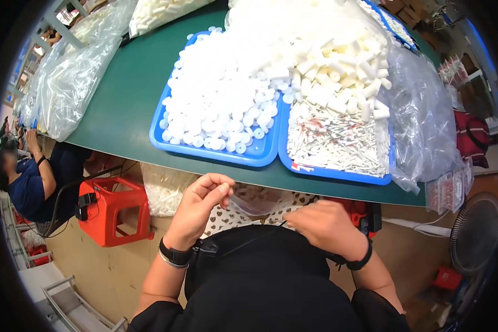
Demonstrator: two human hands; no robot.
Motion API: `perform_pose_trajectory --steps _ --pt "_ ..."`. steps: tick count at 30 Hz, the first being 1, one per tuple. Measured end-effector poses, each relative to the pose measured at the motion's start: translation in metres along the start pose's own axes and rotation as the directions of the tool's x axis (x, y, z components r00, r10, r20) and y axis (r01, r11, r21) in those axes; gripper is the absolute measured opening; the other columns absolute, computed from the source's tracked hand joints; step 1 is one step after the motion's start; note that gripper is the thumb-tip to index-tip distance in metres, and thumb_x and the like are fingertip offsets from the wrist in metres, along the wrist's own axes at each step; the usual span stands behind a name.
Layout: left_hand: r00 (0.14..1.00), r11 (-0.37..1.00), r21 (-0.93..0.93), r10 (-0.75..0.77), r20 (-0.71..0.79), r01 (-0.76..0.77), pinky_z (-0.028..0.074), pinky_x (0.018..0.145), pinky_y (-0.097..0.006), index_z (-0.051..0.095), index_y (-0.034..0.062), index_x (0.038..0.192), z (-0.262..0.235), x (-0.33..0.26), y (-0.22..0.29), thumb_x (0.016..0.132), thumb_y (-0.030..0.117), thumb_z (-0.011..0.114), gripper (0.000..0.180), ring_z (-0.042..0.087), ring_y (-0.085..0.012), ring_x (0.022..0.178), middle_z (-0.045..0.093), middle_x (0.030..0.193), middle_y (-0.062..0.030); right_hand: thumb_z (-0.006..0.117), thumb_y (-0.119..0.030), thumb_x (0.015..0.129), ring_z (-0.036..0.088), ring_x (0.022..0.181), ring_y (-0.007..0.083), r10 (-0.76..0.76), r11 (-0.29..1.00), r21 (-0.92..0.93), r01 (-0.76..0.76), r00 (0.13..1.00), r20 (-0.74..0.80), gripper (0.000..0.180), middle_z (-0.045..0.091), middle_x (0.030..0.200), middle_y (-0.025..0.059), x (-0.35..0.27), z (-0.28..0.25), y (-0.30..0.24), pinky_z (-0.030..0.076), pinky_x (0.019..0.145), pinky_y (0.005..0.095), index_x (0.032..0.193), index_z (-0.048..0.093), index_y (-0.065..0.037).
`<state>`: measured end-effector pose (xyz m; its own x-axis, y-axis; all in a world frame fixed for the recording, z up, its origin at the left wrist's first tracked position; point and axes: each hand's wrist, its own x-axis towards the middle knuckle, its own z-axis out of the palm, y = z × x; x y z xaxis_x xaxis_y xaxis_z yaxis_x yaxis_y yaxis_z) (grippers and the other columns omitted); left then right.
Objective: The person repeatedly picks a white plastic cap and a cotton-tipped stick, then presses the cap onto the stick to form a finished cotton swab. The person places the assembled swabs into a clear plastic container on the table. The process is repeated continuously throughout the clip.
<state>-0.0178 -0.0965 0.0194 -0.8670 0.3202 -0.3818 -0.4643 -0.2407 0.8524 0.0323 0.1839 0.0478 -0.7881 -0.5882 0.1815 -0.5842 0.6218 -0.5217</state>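
Observation:
My left hand (196, 205) is just off the table's near edge, thumb and forefinger pinched together; anything between them is too small to make out. Lower and to the right, my right hand (329, 224) hangs over my lap with curled fingers pressed together. A thin dark tip shows by its fingertips, its kind unclear. Between the hands, a clear plastic bag (254, 205) with pale pieces lies above a patterned cloth (218, 224). Beyond them, small white discs (216, 105) fill the left blue tray (216, 156). Thin white sticks (337, 146), some with red, fill the right blue tray (337, 176).
Cream foam-like cylinders (337, 66) pile over the right tray's back on the green table (110, 119). Clear plastic bags (420, 110) lie at both sides. A red stool (113, 213) and a seated person (30, 177) are left; a fan (476, 232) stands right.

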Motion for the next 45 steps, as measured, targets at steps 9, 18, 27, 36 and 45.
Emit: perform_pose_trajectory --steps 9,18,27,36,45 --pt "0.665 0.11 0.83 0.659 0.351 -0.547 0.045 0.088 -0.035 0.066 0.0045 0.11 0.043 0.074 0.029 0.086 0.007 0.068 0.024 0.057 -0.0254 0.097 0.066 0.107 -0.0085 0.066 -0.002 0.078 0.06 0.076 0.0312 0.102 0.79 -0.5 -0.354 0.881 -0.462 0.006 0.06 0.083 0.0131 0.05 -0.046 0.062 0.049 0.065 0.0408 0.081 0.06 -0.001" --pt "0.662 -0.037 0.918 0.681 0.313 -0.396 0.045 0.081 -0.04 0.063 0.006 0.097 0.056 0.1 0.021 0.076 0.007 0.072 0.022 0.057 -0.03 0.093 0.063 0.097 -0.0082 0.065 -0.01 0.089 0.061 0.077 0.0321 0.25 0.845 -0.267 -0.464 0.783 -0.57 0.01 0.064 0.085 0.0128 0.039 -0.046 0.072 0.048 0.067 0.0414 0.094 0.062 -0.003" --pt "0.634 0.02 0.892 0.711 0.305 -0.452 0.047 0.075 -0.041 0.063 0.0047 0.097 0.051 0.106 0.024 0.077 0.006 0.073 0.022 0.059 -0.0318 0.085 0.063 0.086 -0.0107 0.065 -0.004 0.09 0.063 0.074 0.023 0.342 0.884 -0.034 -0.465 0.697 -0.63 0.014 0.067 0.085 0.0131 0.035 -0.054 0.055 0.049 0.066 0.0331 0.104 0.063 -0.001" --pt "0.864 0.779 0.443 0.503 -0.017 -0.445 0.051 0.073 -0.029 0.063 0.0026 0.108 0.06 0.08 0.028 0.093 0.01 0.064 0.016 0.063 -0.0162 0.083 0.067 0.095 -0.0067 0.073 -0.004 0.084 0.059 0.062 0.0229 0.247 0.957 0.014 -0.29 0.786 -0.566 0.01 0.065 0.074 0.0104 0.033 -0.045 0.015 0.046 0.058 0.0328 0.091 0.066 0.0" --pt "0.947 0.764 -0.589 -0.087 0.31 0.263 0.048 0.072 -0.022 0.055 0.0038 0.119 0.072 0.044 -0.01 0.101 0.026 0.057 0.029 0.057 -0.0094 0.082 0.061 0.098 -0.0027 0.073 -0.005 0.081 0.056 0.061 0.0253 0.173 0.982 0.004 -0.19 0.887 -0.429 0.01 0.062 0.071 0.0074 0.031 -0.026 -0.001 0.041 0.058 0.0363 0.087 0.065 -0.003"
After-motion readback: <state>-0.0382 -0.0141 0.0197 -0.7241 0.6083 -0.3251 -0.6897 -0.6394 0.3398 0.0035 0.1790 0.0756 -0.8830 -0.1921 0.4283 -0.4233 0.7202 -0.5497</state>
